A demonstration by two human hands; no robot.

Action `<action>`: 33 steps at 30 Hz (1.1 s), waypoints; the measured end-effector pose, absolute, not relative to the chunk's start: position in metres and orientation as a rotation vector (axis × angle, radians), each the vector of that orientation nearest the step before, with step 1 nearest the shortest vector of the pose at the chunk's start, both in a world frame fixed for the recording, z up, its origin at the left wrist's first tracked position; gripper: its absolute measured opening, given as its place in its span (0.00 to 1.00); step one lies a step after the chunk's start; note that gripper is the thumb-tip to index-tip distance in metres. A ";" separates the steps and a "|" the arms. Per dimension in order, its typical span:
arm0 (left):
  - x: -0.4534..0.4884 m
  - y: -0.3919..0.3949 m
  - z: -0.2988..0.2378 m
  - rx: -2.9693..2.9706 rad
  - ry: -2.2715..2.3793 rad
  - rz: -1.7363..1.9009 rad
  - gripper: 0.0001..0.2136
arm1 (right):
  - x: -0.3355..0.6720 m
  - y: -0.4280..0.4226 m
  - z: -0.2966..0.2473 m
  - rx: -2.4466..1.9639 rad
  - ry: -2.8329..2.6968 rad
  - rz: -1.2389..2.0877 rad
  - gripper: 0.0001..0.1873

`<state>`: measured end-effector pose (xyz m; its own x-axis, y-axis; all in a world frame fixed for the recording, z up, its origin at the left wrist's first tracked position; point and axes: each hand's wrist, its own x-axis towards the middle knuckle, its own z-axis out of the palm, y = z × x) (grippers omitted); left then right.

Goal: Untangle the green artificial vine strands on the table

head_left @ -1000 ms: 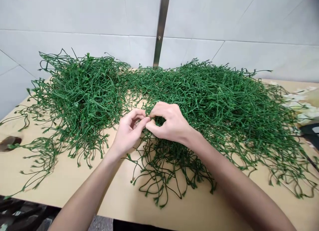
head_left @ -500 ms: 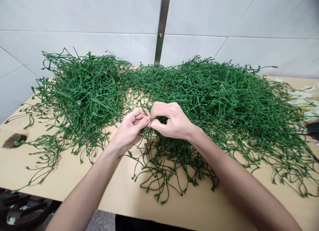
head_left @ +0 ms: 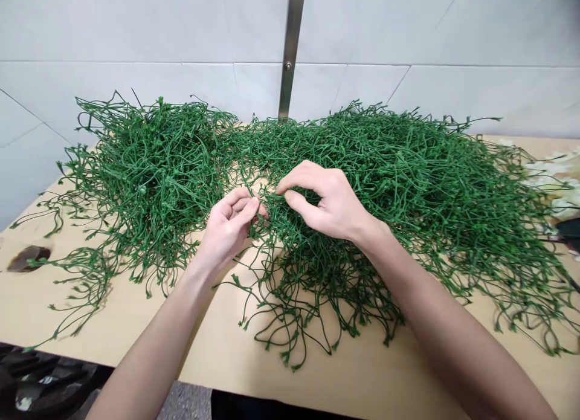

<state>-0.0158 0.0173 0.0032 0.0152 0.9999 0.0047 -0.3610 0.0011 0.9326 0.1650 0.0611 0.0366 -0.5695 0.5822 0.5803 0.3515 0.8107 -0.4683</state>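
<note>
The tabletop (head_left: 212,359) meets the wall (head_left: 149,27) below the metal strip (head_left: 290,51); its front edge runs on the strip's near side, with a smooth tan band showing along it. Straight below the strip, a narrow gap with loose stems across it parts the left heap (head_left: 154,160) from the larger right heap (head_left: 408,172). In front of the strip and slightly left, the left hand (head_left: 226,226) pinches a green stem (head_left: 251,191) between thumb and forefinger. Slightly right of the strip, the right hand (head_left: 333,202) arches, thumb and forefinger a little apart. Both heaps are thin, wiry, tangled strands with small tufted tips. Far right of the strip lie white flowers (head_left: 564,184).
</note>
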 end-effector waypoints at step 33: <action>-0.013 0.009 0.010 1.390 1.192 1.322 0.14 | 0.139 0.048 0.022 -0.776 -2.223 0.373 0.12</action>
